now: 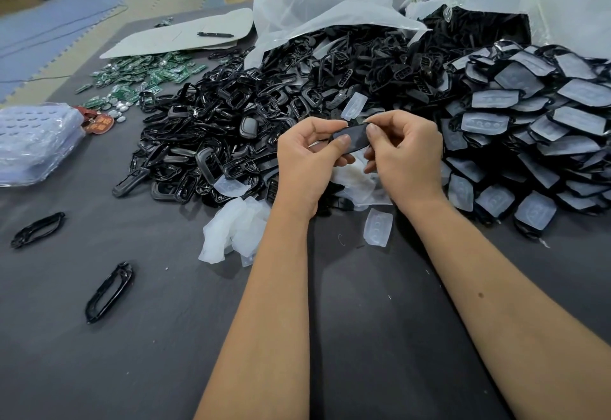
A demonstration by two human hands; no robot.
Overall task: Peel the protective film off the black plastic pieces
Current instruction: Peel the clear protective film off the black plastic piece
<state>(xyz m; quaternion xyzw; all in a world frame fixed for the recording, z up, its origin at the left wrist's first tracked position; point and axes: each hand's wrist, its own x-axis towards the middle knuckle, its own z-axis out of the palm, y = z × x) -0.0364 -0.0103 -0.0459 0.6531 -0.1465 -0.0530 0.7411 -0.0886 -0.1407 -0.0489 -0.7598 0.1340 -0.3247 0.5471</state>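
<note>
Held up between both hands, above the heap of black frames [231,128] and just in front of the filmed covers [515,141]: one black plastic piece [352,138], probably so lifted to bring its edge into sight for catching the film. Left hand [307,161] pinching the near end with thumb over curled fingers, wrist bent inward; right hand [406,155] curled on the far end, fingertips [372,130] at the upper edge. Below the fingers, peeled films [238,227] on the grey table [165,353].
</note>
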